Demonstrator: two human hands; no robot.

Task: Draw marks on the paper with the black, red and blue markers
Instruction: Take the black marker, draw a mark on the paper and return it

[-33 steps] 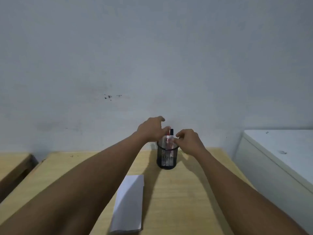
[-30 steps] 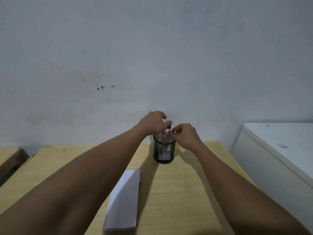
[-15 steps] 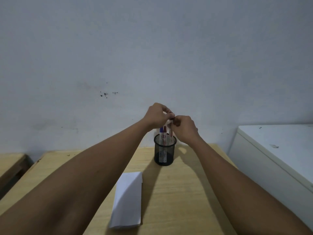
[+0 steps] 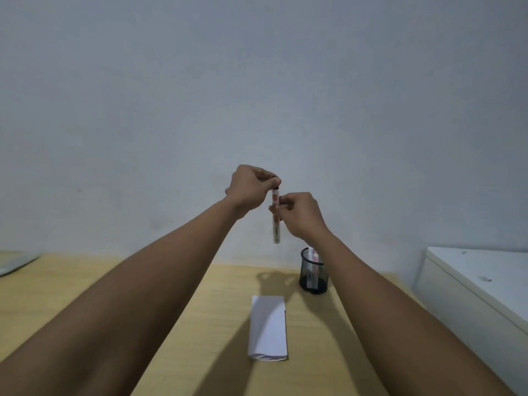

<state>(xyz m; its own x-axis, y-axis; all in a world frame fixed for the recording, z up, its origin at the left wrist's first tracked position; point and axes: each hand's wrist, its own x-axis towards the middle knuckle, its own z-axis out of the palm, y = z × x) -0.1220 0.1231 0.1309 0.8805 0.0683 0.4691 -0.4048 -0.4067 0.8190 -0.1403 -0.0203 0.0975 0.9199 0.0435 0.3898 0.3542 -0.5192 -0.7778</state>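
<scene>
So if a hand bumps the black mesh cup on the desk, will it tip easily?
Probably yes. The mesh cup looks light, being open wire, and taller than wide. The markers standing above its rim likely raise its balance. It may slide on the smooth desk.

The marker (image 4: 276,221) held up before the wall is motion-blurred, and its top end is buried in the pinching fingers of the left hand (image 4: 249,186), so its cap colour cannot be told (a dark band shows just under the fingertips, nothing more). The right hand (image 4: 300,214) covers part of the barrel's middle; the print on the barrel is too smeared to read. In the mesh cup (image 4: 313,272) the other markers (image 4: 312,262) are partly hidden behind the right forearm, and their number and colours are unclear. Both forearms run out of the bottom edge. The white cabinet (image 4: 480,284) is cut by the right edge.
</scene>
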